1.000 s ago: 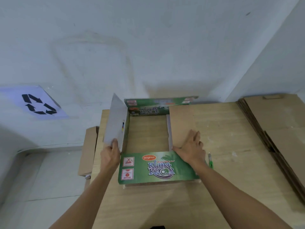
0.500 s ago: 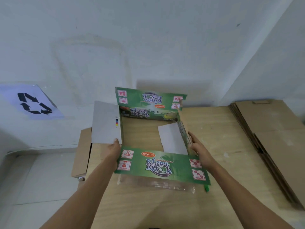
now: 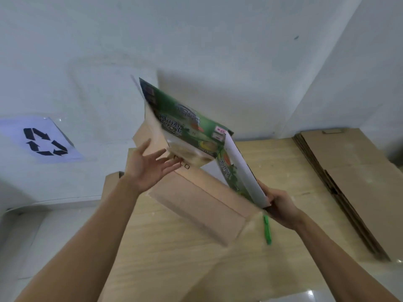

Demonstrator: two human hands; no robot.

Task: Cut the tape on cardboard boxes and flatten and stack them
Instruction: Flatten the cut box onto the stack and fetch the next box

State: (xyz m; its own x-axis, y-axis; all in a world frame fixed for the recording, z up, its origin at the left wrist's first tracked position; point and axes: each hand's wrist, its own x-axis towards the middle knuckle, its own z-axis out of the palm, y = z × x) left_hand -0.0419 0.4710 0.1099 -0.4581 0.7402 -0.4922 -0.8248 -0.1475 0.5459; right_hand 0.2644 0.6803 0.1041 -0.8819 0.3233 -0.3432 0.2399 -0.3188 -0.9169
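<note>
Up off the table (image 3: pixel 174 258) now, no longer sitting open on it: green box (image 3: pixel 187 136) tilted in the air, half collapsed, brown flaps hanging down. Released by left hand (image 3: pixel 148 166), now fingers spread, beside a brown flap; contact unclear. Pinched at its lower right corner by right hand (image 3: pixel 281 207), rising up-left from that grip. Below it, green tool (image 3: pixel 267 229) on table. Flattened stack (image 3: pixel 349 182) well apart, right.

A single head-worn wide-angle camera looks forward and steeply down, standing close over the wooden table (image 3: pixel 174 258). It faces the white wall (image 3: pixel 196 40), which fills the upper half of the view.
</note>
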